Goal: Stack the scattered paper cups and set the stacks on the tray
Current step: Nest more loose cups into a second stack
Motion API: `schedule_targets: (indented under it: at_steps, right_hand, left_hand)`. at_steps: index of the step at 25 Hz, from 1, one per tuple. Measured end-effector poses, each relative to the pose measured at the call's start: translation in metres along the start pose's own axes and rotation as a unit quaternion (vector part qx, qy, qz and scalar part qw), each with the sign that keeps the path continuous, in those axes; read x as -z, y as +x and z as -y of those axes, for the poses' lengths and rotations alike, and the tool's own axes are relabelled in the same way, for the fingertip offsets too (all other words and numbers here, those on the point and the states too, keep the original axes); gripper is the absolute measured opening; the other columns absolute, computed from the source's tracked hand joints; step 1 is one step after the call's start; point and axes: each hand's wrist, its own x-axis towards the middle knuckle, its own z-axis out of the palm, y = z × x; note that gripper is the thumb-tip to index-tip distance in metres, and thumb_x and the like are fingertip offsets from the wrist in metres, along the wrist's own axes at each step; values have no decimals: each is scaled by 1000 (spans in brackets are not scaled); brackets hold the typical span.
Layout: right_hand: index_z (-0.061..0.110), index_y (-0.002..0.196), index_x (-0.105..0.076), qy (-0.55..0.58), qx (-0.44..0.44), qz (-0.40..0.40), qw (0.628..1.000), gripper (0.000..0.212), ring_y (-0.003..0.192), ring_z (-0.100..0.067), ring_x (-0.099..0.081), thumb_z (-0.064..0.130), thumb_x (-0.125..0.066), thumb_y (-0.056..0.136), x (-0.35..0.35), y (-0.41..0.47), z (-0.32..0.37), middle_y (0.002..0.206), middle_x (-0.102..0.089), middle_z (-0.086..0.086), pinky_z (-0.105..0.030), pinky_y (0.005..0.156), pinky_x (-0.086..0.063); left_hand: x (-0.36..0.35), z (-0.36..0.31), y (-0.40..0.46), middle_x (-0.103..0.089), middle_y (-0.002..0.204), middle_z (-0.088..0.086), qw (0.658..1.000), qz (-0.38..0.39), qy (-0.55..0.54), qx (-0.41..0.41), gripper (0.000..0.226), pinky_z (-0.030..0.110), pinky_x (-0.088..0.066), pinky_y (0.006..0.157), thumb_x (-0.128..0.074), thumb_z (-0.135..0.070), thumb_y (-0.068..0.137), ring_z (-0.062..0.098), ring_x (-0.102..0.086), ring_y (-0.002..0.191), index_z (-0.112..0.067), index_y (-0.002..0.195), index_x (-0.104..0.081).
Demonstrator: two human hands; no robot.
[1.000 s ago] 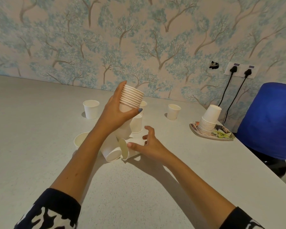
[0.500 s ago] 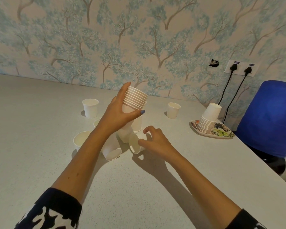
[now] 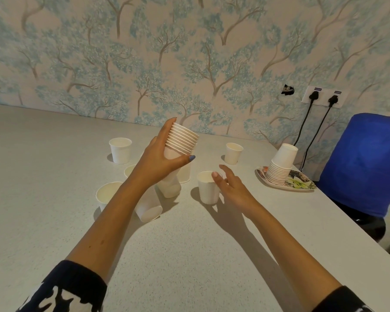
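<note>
Head view: a grey speckled tabletop (image 3: 189,255) runs back to a wall papered with blue trees.
Open room: bare tabletop lies broad between the two forearms and nearer the person; more lies far to the left of the left hand.
Edges: the tabletop's right edge runs diagonally beyond the right forearm, with a blue chair (image 3: 365,163) just past it.
Left hand (image 3: 158,163): raised above the tabletop, fingers and thumb curled round a held stack (image 3: 181,140) of nested cups, tilted with rims up and to the right.
Right hand (image 3: 231,185): fingers loosely spread, thumb tip touching the rim of an upright cup (image 3: 207,188); no full grasp shows.
Upright cup: stands on the tabletop just left of the right hand, mouth up.
Under the left hand: two tipped cups (image 3: 149,206) lie on their sides, with another cup upright behind them.
Left of the left forearm: three single cups (image 3: 120,149) stand mouth up.
Beyond the right hand: a lone cup (image 3: 234,153) stands upright.
Tray (image 3: 302,186): far right of the right hand, near the edge, carrying an inverted tray stack (image 3: 280,164).
</note>
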Motion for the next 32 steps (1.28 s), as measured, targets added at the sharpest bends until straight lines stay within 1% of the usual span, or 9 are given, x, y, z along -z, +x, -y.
schedule_targets:
  at_steps: [2, 4, 6, 8, 13, 20, 26, 29, 32]
  right_hand:
    - [39, 136, -40, -4, 35, 8, 999, 71, 128, -26, -42, 73, -47, 74, -3, 0, -4, 142, -37, -4, -45, 105, -38]
    - [30, 123, -57, -10, 46, -2, 999, 49, 117, -22, -50, 56, -60, 81, -6, 1, -11, 132, -47, -4, -36, 97, -44]
    - [20, 111, -66, 0, 52, -59, 997, 32, 97, -19, -59, 43, -58, 89, -6, 2, -13, 119, -59, -7, -29, 81, -51]
    - [20, 104, -66, 36, 69, -141, 987, 30, 82, -15, -61, 43, -50, 94, -1, 2, -7, 104, -65, -7, -26, 65, -49]
    - [32, 96, -60, 222, 149, -246, 932, 22, 78, -14, -67, 44, -42, 97, 25, 0, 32, 93, -68, 2, -24, 61, -53]
    - [30, 95, -59, 148, 178, -100, 968, 26, 88, -12, -62, 43, -37, 99, 32, -1, 55, 90, -64, 3, -37, 75, -56]
    - [39, 114, -40, 95, 154, 39, 983, 49, 104, -8, -54, 71, -23, 82, 16, -10, 59, 115, -51, 9, -31, 81, -56]
    - [40, 122, -25, 90, 161, 74, 980, 57, 105, -8, -54, 74, -32, 78, 8, -14, 59, 114, -42, 24, -32, 81, -57]
    - [48, 130, -14, 138, 172, 64, 973, 72, 107, -12, -57, 69, -54, 74, 0, -17, 58, 121, -41, 18, -34, 82, -58]
  left_hand:
    - [-1, 0, 0, -42, 138, -5, 1000, 4, -2, -1, 93, 38, -47, 92, -73, -52, 73, 17, -50, 113, -46, 143, -13]
    - [-2, 0, -1, -42, 137, -5, 1000, 9, -2, -2, 93, 36, -46, 91, -74, -50, 73, 16, -49, 113, -44, 144, -13]
    - [-3, 1, -2, -43, 135, -6, 1000, 18, -3, -4, 92, 32, -45, 87, -74, -49, 74, 15, -50, 111, -43, 144, -14]
    - [-5, 1, -2, -44, 131, -9, 1000, 29, -5, -7, 92, 27, -42, 83, -74, -49, 73, 13, -50, 108, -43, 144, -16]
    - [-10, 2, -5, -45, 133, -7, 996, 87, 10, -4, 94, 28, -41, 83, -75, -52, 72, 13, -50, 109, -48, 143, -14]
    - [-20, -2, -7, -41, 140, -10, 990, 137, 12, -12, 100, 39, -47, 94, -74, -54, 71, 12, -48, 116, -54, 143, -5]
    - [-32, -2, -9, -43, 137, -6, 994, 103, 23, -13, 97, 33, -50, 87, -73, -55, 71, 13, -51, 109, -60, 139, -3]
    - [-34, -2, -10, -48, 129, -4, 996, 86, 1, -8, 91, 32, -56, 80, -73, -55, 69, 14, -56, 102, -53, 139, -15]
    - [-42, -8, -11, -51, 124, -2, 996, 82, -23, -3, 83, 29, -58, 76, -76, -43, 69, 14, -60, 96, -55, 127, -18]
